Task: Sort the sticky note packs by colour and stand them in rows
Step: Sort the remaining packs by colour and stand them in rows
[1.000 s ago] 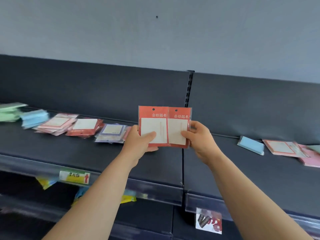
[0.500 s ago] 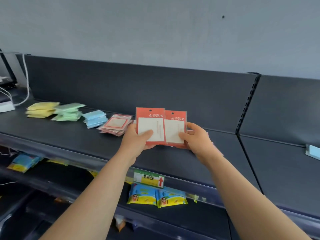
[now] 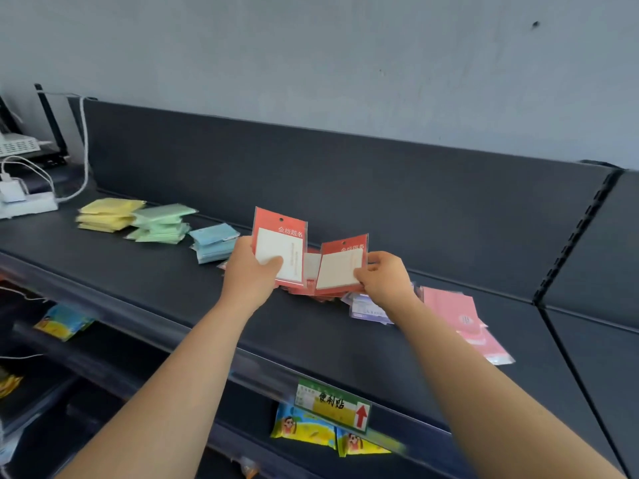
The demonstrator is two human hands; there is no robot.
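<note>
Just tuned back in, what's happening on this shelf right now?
A person is working over the dark shelf. The left hand grips an upright red pack, and the right hand pinches a second red pack, tilted, beside it. The yellow stack, green stack and blue stack lie flat at the left. Purple packs and pink packs lie loose at the right. No pack stands in a row yet.

Shelf (image 3: 166, 292) front strip open for passage. Yellow stack (image 3: 107, 214), green stack (image 3: 159, 223), blue stack (image 3: 214, 242) crowd left rear; purple pack (image 3: 366, 307), pink packs (image 3: 456, 312) block right; back panel (image 3: 345, 188) behind.
</note>
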